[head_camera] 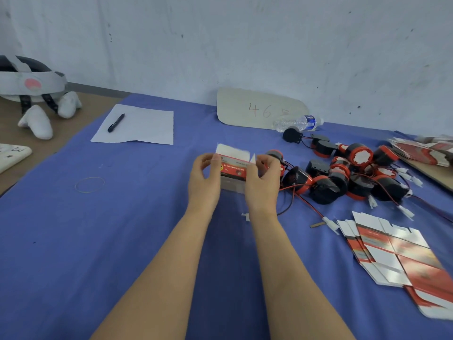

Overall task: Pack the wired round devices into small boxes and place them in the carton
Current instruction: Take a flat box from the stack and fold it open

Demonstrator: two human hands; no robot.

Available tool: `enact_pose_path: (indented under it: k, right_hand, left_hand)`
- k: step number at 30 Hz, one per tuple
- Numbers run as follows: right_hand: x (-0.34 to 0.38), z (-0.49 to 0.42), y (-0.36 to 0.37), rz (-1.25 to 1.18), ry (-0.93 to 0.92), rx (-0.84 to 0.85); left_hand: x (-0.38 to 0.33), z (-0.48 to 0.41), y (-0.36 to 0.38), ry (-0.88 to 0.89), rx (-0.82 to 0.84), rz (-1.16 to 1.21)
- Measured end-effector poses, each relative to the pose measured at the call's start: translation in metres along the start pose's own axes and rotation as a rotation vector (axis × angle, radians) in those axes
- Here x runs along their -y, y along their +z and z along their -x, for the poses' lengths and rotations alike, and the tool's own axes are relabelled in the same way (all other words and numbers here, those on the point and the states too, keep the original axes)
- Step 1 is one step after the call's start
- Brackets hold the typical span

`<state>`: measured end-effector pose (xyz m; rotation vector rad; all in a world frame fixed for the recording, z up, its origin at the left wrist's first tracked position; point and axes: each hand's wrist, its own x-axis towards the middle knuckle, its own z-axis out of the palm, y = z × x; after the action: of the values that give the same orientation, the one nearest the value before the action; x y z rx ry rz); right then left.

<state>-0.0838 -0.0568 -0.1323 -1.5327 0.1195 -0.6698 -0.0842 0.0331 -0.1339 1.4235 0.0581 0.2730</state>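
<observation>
Box (pixel 232 171) held crosswise between left hand (pixel 206 179) and right hand (pixel 263 179), fingers (pixel 216 168) curled on its ends; devices (pixel 343 173) lay right (right hand nearer).

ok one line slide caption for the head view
The left hand and right hand hold a small box, flap open, over the blue cloth, beside a pile of wired round devices.

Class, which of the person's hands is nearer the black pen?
Left. The left hand holds the small box on the side toward the pen; the right hand holds its far side.
</observation>
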Motion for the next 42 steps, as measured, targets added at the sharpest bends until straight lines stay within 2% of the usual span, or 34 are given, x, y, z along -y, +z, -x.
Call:
enact_pose_path:
  k: [4,9,12,14,17,21,26,30,32,37,42]
  right_hand:
    - [-0.005,0.002,-0.002,0.113,0.000,-0.100]
    - [0.005,0.002,-0.001,-0.124,0.076,-0.107]
    - [0.005,0.003,-0.001,-0.181,0.087,-0.107]
    - [0.004,0.003,-0.003,-0.142,0.066,-0.078]
    - [0.003,0.000,-0.003,0.022,0.027,0.021]
    - [0.002,-0.004,-0.007,0.045,0.138,0.112]
    - [0.004,-0.005,-0.009,-0.043,0.125,0.022]
    - [0.011,-0.005,-0.007,-0.147,0.200,0.074]
    - [0.012,-0.005,-0.008,-0.116,0.224,0.062]
    - [0.008,-0.003,-0.005,0.087,0.109,0.177]
    - [0.004,-0.004,-0.008,0.235,-0.032,0.106]
  left_hand:
    - [-0.001,0.005,0.004,0.021,0.060,0.022]
    - [-0.004,0.007,0.015,-0.063,0.041,0.026]
    - [-0.005,0.005,0.016,-0.069,0.031,0.017]
    - [-0.005,0.005,0.013,-0.031,0.064,-0.011]
    - [-0.003,0.004,0.007,0.097,0.020,-0.043]
    - [0.002,0.003,0.003,0.185,0.091,-0.118]
    - [0.004,0.004,0.005,0.184,0.096,-0.149]
    - [0.001,0.004,0.005,0.082,0.126,0.037]
    - [0.003,0.003,0.005,0.047,0.157,0.058]
    - [0.004,0.001,0.006,0.077,0.018,-0.134]
    - [0.009,0.002,0.006,0.159,-0.042,-0.255]
